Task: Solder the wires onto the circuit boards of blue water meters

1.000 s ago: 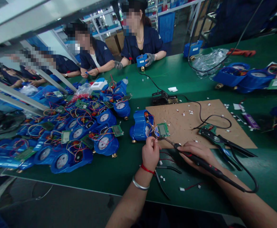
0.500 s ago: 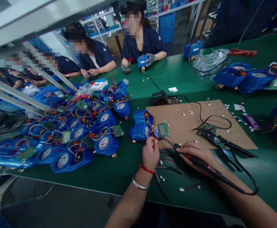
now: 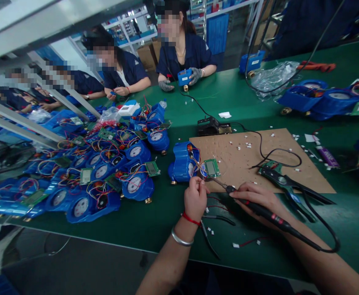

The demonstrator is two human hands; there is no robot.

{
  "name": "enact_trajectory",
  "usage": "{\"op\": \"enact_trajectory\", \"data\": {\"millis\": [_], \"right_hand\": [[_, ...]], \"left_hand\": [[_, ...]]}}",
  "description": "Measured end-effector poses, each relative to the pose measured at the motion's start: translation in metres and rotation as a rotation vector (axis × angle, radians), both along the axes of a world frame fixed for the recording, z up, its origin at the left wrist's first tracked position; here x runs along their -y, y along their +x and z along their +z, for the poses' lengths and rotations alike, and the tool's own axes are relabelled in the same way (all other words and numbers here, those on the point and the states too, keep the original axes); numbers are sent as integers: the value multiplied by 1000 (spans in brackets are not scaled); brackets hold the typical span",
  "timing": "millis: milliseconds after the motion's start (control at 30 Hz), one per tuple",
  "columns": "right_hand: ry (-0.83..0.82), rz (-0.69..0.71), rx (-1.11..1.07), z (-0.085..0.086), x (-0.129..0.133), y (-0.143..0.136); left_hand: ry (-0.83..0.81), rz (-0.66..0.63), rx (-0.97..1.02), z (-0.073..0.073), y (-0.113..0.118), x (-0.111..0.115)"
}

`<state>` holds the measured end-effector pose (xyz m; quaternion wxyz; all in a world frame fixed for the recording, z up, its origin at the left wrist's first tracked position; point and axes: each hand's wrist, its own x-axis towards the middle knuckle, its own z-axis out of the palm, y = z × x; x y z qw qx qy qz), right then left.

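A black soldering iron (image 3: 265,214) is in my right hand (image 3: 256,196), its metal tip pointing left to the lower edge of a green circuit board (image 3: 211,168) with a small grey display. Thin coloured wires run from the board to a blue meter (image 3: 183,162) standing left of it. My left hand (image 3: 195,196) is closed in a pinch just below those wires; what lies between its fingertips is too small to make out. The board rests over the left part of a brown cardboard sheet (image 3: 271,149).
Many blue meters (image 3: 136,184) with boards and wires crowd the left. Green-black wire strippers (image 3: 285,184) lie right of my right hand, pliers (image 3: 210,239) beside my left wrist. A black stand (image 3: 213,127) is behind the cardboard. Across the table, a person's gloved hand (image 3: 195,76) holds a meter.
Both my hands and the iron have stayed nearly in place. Across the table, the person's other gloved hand has turned and shifted slightly.
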<state>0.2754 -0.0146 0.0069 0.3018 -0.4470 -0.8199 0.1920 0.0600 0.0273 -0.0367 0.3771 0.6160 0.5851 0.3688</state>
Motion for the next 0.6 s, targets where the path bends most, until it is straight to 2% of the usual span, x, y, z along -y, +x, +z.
{"op": "enact_trajectory", "data": {"millis": [200,600], "right_hand": [[-55,73,45,1,-2,6],[-53,80,13,2,-4,3]], "left_hand": [[-1,9,-1,0,1,0],[11,-10,-2,-2,1,1]]}}
